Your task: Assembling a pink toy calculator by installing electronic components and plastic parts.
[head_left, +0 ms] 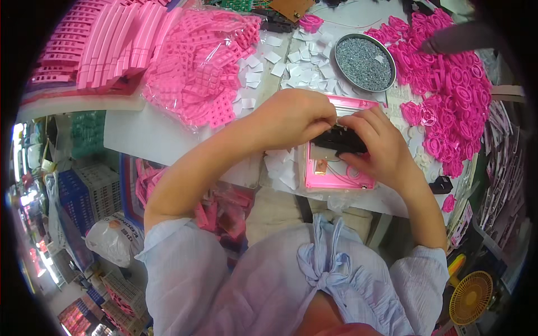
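Observation:
A pink plastic casing (318, 180) lies at the table's near edge, with thin wires and a small copper-coloured piece inside it. Across its middle is a black plastic part (344, 140), partly covered by my fingers. My right hand (384, 143) grips this part from the right, fingers on its far side and thumb on its near side. My left hand (305, 115) comes in from the left, its fingers pinched together at the part's far edge. Whatever lies between those left fingertips is too small and covered to make out.
Just beyond the casing stands a round tin of small metal screws (364, 63). Many white paper squares (305, 53) lie around it. Pink grid pieces in a clear bag (196, 67) are at left, a heap of magenta rings (448, 84) at right. A dark object (465, 39) juts over the heap.

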A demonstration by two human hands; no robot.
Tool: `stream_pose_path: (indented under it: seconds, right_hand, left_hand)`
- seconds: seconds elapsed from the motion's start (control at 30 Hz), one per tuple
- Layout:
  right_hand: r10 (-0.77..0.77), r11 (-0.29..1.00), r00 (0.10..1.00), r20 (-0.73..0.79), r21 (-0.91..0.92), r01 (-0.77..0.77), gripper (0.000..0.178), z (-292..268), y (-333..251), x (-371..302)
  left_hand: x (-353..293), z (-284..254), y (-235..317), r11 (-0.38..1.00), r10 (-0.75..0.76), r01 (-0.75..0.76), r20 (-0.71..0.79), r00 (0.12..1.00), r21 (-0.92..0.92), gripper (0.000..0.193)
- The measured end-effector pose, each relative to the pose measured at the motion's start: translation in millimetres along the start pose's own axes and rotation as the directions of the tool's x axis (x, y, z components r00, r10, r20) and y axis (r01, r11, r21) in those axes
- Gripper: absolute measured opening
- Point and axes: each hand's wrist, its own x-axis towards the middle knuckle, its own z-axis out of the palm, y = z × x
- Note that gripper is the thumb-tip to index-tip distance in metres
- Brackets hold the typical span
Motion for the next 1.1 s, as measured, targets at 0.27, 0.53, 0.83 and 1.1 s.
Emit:
stream_pose_path:
  seconds: [0.27,0.53,0.83,1.1]
  right_hand:
    - [-0.030,0.998,0.997,0.071,-0.047,0.033,0.051,-5.3,-1.4,3.2]
    - [-0.044,0.955,0.998,0.050,-0.292,0.056,0.036,-3.8,-20.5,2.0]
    - [0.005,0.881,0.999,0.035,-0.473,0.012,0.031,1.8,-34.8,-1.7]
    - [0.009,0.875,0.999,0.042,-0.483,0.013,0.028,2.7,-35.5,-0.6]
  left_hand:
    - [2.2,-0.2,11.1,0.993,-0.095,0.091,0.053,0.994,0.076,0.011]
    - [10.8,2.9,13.2,0.923,-0.344,0.352,0.075,0.936,-0.153,0.018]
    - [26.9,-1.7,11.8,0.880,-0.424,0.458,0.228,0.877,-0.127,0.018]
    - [34.7,-6.0,9.0,0.821,-0.480,0.548,0.328,0.814,-0.157,0.015]
